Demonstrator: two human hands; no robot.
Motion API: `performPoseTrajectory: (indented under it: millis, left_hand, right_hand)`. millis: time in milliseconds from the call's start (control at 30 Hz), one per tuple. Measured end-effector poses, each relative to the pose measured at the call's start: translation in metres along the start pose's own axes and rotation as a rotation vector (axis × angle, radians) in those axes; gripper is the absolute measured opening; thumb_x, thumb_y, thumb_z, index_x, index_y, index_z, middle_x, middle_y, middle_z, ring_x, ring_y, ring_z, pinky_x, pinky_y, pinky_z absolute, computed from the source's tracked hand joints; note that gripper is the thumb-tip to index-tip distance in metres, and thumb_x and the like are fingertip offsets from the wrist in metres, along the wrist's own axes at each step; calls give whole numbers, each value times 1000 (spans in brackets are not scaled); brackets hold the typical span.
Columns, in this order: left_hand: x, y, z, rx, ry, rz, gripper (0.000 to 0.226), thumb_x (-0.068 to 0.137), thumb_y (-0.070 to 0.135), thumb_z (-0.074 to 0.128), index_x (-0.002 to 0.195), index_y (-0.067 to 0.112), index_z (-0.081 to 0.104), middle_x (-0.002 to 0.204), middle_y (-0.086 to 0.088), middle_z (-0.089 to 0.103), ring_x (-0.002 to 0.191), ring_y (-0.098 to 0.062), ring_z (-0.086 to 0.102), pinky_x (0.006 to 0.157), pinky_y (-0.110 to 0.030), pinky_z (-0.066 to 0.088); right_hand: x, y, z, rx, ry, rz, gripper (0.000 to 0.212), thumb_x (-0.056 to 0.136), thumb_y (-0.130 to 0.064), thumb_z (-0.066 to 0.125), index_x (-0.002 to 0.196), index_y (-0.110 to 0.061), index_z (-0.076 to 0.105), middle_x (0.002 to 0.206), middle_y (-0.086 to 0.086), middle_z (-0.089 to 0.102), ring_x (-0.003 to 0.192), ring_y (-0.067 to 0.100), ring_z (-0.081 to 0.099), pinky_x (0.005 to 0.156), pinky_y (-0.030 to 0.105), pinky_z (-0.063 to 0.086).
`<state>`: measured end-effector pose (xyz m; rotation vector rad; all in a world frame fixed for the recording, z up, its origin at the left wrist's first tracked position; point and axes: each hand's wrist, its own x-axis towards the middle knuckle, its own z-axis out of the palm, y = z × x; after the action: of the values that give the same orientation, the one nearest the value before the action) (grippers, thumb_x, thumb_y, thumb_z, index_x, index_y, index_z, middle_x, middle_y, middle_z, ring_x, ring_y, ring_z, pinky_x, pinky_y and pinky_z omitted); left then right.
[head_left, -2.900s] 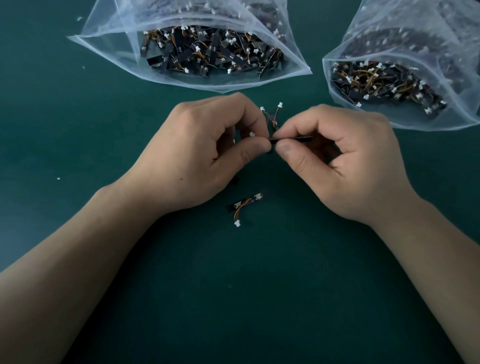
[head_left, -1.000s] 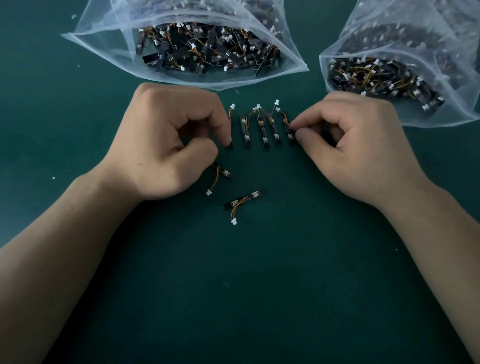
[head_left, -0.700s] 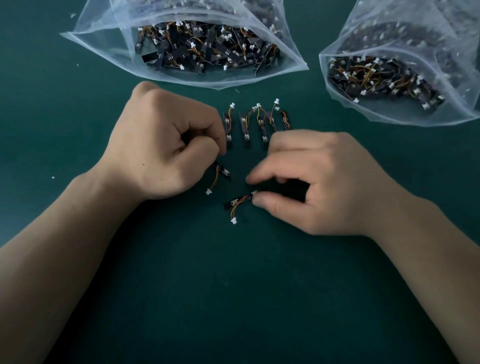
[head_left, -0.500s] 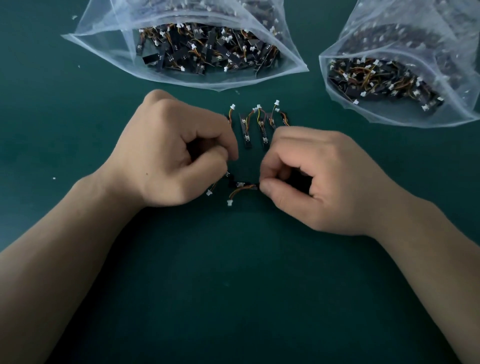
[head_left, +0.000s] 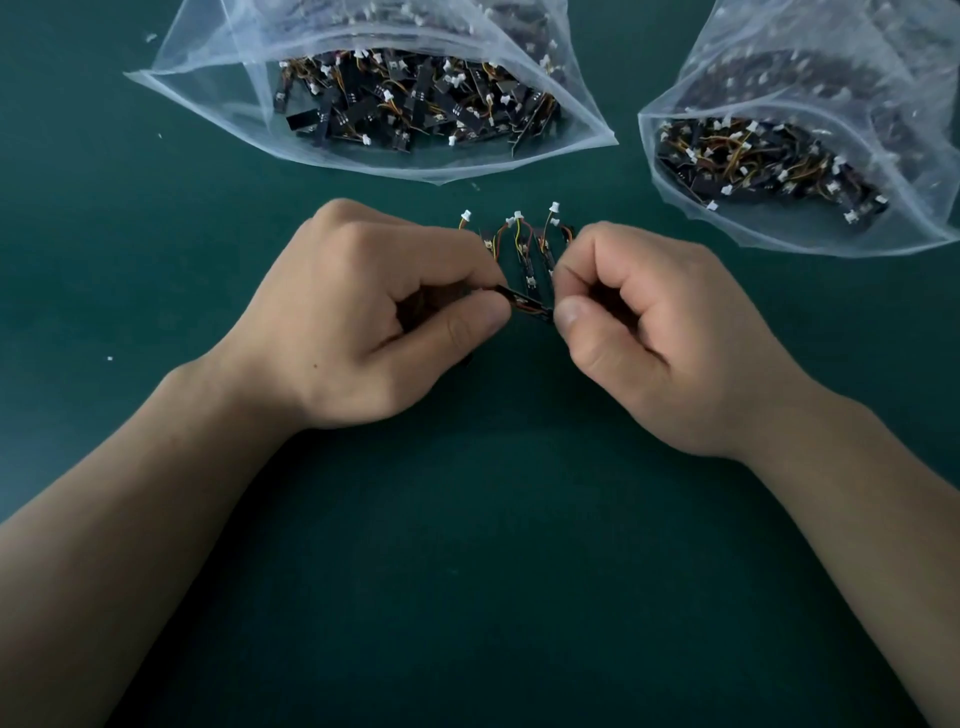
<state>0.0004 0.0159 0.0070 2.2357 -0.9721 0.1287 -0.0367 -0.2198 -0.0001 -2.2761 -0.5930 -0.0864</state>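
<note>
Black strip board (head_left: 525, 305) is pinched at both ends, apparently lifted off the green mat (head_left: 493, 571). Left end is gripped by left hand (head_left: 363, 322), right end by right hand (head_left: 665, 332), thumb against forefinger, other fingers curled in. Long axis runs left-right, dipping slightly rightward, so neither hand is nearer. Row of laid-out boards (head_left: 527, 262) is seen just behind, axes pointing away. Beyond, left bag (head_left: 218, 98) and right bag (head_left: 810, 236) are filled with similar wired boards.

the left hand (head_left: 363, 317) and right hand (head_left: 649, 332) meet over the mat (head_left: 493, 571), a small strip (head_left: 527, 304) between them; behind lie a row of strips (head_left: 524, 249) and two bags (head_left: 249, 104).
</note>
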Motion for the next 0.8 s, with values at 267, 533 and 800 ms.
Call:
performPoseTrajectory:
  millis: [267,533,800]
  left_hand:
    - [1,3,2,13,-5,33,33,102,17,56,74,5,68,55,-2,50,53,-26,47,50,-35,37]
    - [3,3,6,-21,-69,-10,40,104,20,52,67,7,51,53,0,40,51,-25,37,49,-38,33]
    - [0,-8,-3,-182,202,-92,37,104,20,46,80,9,72,56,-3,49,54,-25,48,53,-34,33]
  right_hand:
    - [-1,-1,2,-35,-10,-21,15,100,-38,60,98,-24,65,76,-22,55,67,10,55,59,30,43]
    - [0,-3,2,-68,-55,-46,17,101,-30,57,86,-21,61,70,-14,51,66,15,52,56,41,42]
    - [-2,-4,-3,-216,-72,-53,19,93,-32,59,76,-23,59,54,-16,39,51,11,44,50,31,37]
